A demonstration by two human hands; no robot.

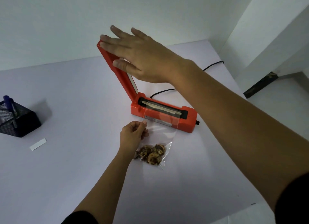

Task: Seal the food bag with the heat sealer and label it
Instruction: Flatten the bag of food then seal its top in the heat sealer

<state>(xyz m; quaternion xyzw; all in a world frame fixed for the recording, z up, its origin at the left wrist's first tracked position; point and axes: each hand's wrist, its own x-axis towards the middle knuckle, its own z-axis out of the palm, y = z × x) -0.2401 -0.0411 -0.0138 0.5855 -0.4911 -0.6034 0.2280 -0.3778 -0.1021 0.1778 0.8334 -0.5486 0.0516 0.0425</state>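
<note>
An orange heat sealer (187, 121) sits mid-table with its lid arm (115, 68) raised steeply to the upper left. A clear food bag (158, 135) holding brown snack pieces (151, 154) lies in front of it, its open top laid across the sealing strip (160, 107). My left hand (133, 134) pinches the bag's left edge near the top. My right hand (132, 55) rests flat on the raised lid arm, fingers spread, thumb against the arm's underside. A white label strip (38, 144) lies on the table to the left.
A black mesh pen holder (18, 121) with a blue pen (8, 103) stands at the left edge. The sealer's black cord (212, 65) runs off to the back right. The white table (83, 165) ends at a wall behind and drops off at the right.
</note>
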